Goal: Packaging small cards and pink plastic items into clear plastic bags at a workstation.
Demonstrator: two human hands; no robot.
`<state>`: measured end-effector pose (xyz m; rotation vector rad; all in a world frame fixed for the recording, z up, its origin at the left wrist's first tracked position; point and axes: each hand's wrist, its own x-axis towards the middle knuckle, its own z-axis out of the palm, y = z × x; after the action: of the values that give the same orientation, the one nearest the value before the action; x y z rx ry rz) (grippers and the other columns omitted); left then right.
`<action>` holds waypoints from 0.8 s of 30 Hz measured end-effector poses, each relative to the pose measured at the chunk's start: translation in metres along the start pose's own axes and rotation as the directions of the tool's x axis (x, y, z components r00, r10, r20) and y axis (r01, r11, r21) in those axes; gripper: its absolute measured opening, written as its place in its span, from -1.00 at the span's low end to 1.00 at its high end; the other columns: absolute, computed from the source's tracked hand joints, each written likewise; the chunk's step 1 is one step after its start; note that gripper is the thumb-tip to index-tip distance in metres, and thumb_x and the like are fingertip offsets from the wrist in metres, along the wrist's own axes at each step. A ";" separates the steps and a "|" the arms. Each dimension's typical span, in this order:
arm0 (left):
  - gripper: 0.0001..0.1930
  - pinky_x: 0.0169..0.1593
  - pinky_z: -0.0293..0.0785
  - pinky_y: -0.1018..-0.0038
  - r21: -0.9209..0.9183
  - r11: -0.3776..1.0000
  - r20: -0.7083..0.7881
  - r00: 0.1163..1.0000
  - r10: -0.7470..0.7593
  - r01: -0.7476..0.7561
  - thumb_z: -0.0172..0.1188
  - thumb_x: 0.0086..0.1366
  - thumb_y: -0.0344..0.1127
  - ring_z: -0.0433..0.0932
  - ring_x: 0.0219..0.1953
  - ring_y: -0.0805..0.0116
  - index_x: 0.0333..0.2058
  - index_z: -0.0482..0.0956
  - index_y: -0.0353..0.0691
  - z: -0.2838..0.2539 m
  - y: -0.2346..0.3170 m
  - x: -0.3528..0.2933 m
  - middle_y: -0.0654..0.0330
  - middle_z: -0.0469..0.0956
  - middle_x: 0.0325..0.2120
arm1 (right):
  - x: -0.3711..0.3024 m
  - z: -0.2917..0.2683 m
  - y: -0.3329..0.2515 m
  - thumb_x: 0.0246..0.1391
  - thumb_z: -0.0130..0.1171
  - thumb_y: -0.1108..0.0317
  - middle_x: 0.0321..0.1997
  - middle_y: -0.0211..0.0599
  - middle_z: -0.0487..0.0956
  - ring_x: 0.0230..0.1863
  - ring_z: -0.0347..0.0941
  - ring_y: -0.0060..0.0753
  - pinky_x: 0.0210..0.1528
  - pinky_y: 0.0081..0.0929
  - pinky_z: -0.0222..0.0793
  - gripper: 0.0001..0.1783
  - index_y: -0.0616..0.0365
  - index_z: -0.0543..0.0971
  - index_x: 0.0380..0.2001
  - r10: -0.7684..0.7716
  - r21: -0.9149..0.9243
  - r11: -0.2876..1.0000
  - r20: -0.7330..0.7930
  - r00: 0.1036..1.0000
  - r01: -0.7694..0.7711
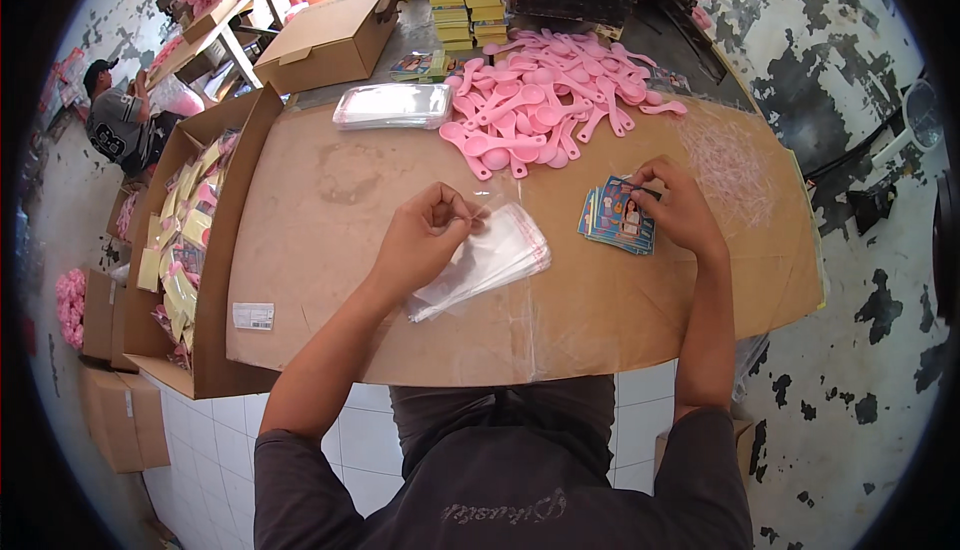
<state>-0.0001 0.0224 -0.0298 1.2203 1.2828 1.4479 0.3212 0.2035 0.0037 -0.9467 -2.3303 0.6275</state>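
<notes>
My left hand (425, 235) is closed in a pinch at the upper edge of the clear plastic bags (500, 260), which lie fanned in a pile on the cardboard-covered table. Its fingertips grip the mouth of one bag. To the right, a small stack of blue printed cards (608, 218) rests on the cardboard. My right hand (680, 205) pinches the edge of the top card, thumb and finger together at its upper right. Beyond both hands spreads a heap of pink plastic scoops (545, 110).
A second bundle of clear bags (392, 106) lies left of the scoops. An open carton (205, 375) of packed items stands at the left edge. Thin plastic strips (735, 165) litter the right side. Stacked cards (467, 5) and a closed box (325, 45) stand behind; a person (125, 120) sits far left.
</notes>
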 end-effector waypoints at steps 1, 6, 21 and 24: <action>-0.85 -0.13 0.55 0.49 -0.003 1.000 0.001 1.000 0.002 -0.002 0.13 0.31 -0.55 0.65 -0.26 0.41 -0.15 0.51 -0.35 -0.001 -0.002 0.000 0.12 0.68 -0.25 | 0.000 0.001 0.002 0.08 0.31 0.53 -0.30 -0.25 0.65 -0.25 0.59 -0.40 -0.11 -0.39 0.47 -0.83 0.28 0.59 -0.23 -0.159 -0.077 0.985 -0.059 0.986 0.154; -0.67 -0.16 0.57 0.55 -0.132 0.971 0.112 0.976 -0.184 0.198 0.07 0.38 -0.54 0.66 -0.30 0.46 0.11 0.48 -0.39 0.000 0.013 -0.003 0.08 0.68 -0.22 | -0.002 0.017 -0.038 0.15 0.27 0.50 -0.25 -0.30 0.67 -0.25 0.60 -0.51 -0.13 -0.45 0.51 -0.82 0.26 0.60 -0.17 0.033 0.275 0.960 0.040 0.999 -0.043; -0.69 -0.12 0.64 0.56 -0.127 0.923 0.186 0.923 -0.337 0.363 0.26 0.42 -0.29 0.72 -0.18 0.37 -0.05 0.62 -0.49 0.019 0.018 -0.011 0.07 0.71 -0.26 | -0.009 0.055 -0.078 0.19 0.27 0.50 -0.14 -0.26 0.65 -0.13 0.58 -0.56 -0.08 -0.54 0.49 -0.77 0.28 0.62 -0.08 -0.023 0.566 0.824 0.012 1.000 0.012; -0.70 -0.18 0.63 0.57 -0.102 0.951 0.175 0.947 -0.271 0.291 0.26 0.43 -0.29 0.70 -0.24 0.44 -0.06 0.63 -0.46 0.023 0.013 -0.012 0.10 0.72 -0.27 | -0.010 0.053 -0.081 0.17 0.30 0.47 -0.16 -0.26 0.65 -0.16 0.59 -0.54 -0.11 -0.54 0.49 -0.76 0.23 0.66 -0.09 -0.159 0.376 0.919 0.073 0.984 0.121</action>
<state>0.0250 0.0129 -0.0188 1.0011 1.1832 1.1817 0.2549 0.1327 0.0092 -0.5795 -2.2295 1.0322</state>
